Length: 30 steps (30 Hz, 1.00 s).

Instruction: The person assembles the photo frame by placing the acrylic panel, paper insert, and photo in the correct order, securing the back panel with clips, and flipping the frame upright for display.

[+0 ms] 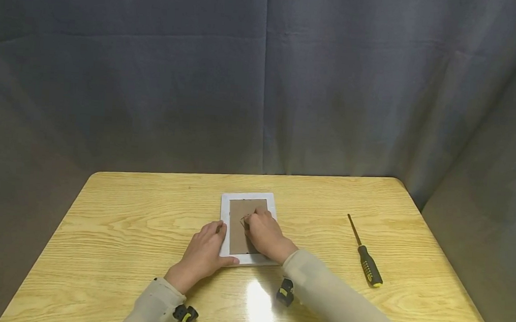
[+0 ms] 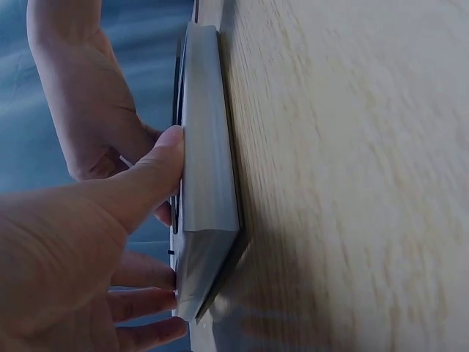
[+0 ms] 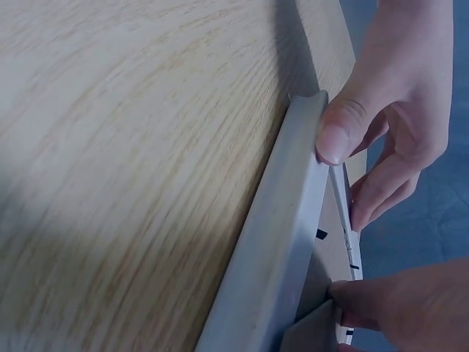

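Observation:
A white picture frame (image 1: 225,210) lies back side up on the table, its brown backing board (image 1: 239,209) facing upward. Small black tabs (image 3: 322,235) show along the inner edge. My left hand (image 1: 206,249) rests on the frame's near left corner, thumb on the near side and fingers along the left side. Over the backing, my right hand (image 1: 267,233) has its fingers curled and pinches a flap (image 3: 311,330), which looks like the easel stand and tilts up from the board. Part of the flap is hidden by that hand.
To the right on the wooden table (image 1: 116,231) lies a screwdriver (image 1: 369,266) with a black and yellow handle, its shaft pointing away. A grey curtain (image 1: 177,102) hangs behind the table and along its sides.

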Each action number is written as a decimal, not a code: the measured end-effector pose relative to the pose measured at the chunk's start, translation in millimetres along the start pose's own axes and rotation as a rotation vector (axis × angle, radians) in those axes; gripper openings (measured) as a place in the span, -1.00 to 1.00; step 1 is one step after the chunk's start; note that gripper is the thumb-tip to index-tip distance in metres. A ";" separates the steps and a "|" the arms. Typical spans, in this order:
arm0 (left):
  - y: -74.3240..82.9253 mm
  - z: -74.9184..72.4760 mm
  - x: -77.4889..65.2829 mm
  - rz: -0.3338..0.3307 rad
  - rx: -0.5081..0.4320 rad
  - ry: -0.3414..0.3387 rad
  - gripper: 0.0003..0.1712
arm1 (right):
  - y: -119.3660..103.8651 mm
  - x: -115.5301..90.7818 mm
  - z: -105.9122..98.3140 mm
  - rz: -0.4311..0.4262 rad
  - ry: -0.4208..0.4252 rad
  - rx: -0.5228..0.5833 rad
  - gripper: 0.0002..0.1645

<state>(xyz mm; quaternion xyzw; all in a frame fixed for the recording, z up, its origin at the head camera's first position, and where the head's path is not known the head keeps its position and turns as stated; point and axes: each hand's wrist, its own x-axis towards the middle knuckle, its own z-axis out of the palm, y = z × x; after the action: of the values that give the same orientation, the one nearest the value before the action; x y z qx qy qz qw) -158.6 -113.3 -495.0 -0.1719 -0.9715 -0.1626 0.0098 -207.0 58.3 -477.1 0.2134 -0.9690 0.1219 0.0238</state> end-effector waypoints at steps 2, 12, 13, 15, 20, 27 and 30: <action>-0.4 0.4 0.0 0.001 -0.005 0.003 0.16 | -0.2 0.1 1.0 -0.002 -0.002 -0.010 -0.92; 1.8 -0.9 -0.2 0.002 -0.017 0.007 0.15 | -1.7 -2.5 3.1 -0.016 0.008 -0.042 -0.86; 2.3 -1.2 -0.1 0.000 -0.018 0.006 0.15 | -1.7 -2.8 2.8 -0.016 0.008 -0.043 -0.85; 3.3 -2.0 -0.1 -0.005 -0.023 0.004 0.14 | -1.7 -3.6 2.4 -0.020 0.004 -0.050 -0.81; 5.1 -3.1 0.1 -0.013 -0.022 -0.008 0.14 | -1.0 -5.3 1.8 -0.035 -0.009 -0.069 -0.69; 5.6 -4.7 0.0 -0.012 -0.022 -0.018 0.13 | 1.7 -8.4 -1.2 -0.034 -0.012 0.006 -0.54; 5.3 -4.9 0.1 -0.014 -0.028 -0.026 0.14 | 2.4 -10.7 -3.5 -0.052 -0.012 0.028 -0.51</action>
<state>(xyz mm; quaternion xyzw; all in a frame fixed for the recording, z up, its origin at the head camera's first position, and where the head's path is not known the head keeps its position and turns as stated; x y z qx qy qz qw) -157.1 -110.2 -488.7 -0.1672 -0.9705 -0.1738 -0.0066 -198.2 65.6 -475.3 0.2396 -0.9615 0.1334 0.0184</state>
